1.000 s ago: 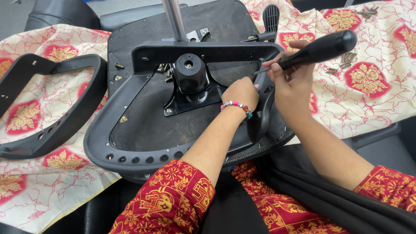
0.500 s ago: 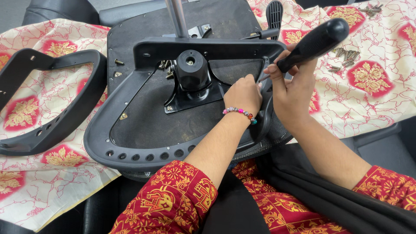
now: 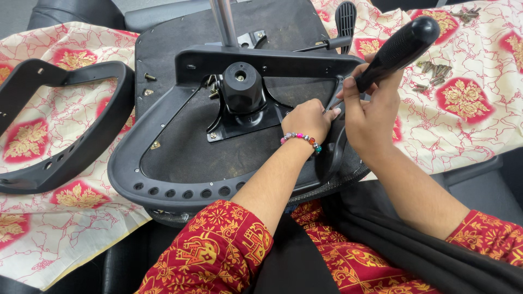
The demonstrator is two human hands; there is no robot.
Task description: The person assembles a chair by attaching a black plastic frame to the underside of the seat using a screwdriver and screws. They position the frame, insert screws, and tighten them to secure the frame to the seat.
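Note:
An upturned black office chair seat (image 3: 180,163) lies in front of me with its metal mechanism plate and round hub (image 3: 241,90) on top. My right hand (image 3: 370,111) grips a screwdriver with a thick black handle (image 3: 397,49), its shaft slanting down to the seat's right rim. My left hand (image 3: 308,120), with a bead bracelet at the wrist, is closed around the shaft near the tip, resting on the seat base. The tip itself is hidden by the fingers.
A black chair armrest (image 3: 65,130) lies at the left on a cream and red patterned cloth (image 3: 65,234). Loose screws (image 3: 430,73) lie on the cloth at the right. A metal gas-lift post (image 3: 223,22) and a black lever (image 3: 344,19) stand at the back.
The screwdriver handle has tilted up and away while my right hand stays on it. My left hand has stayed at the shaft by the seat's right rim.

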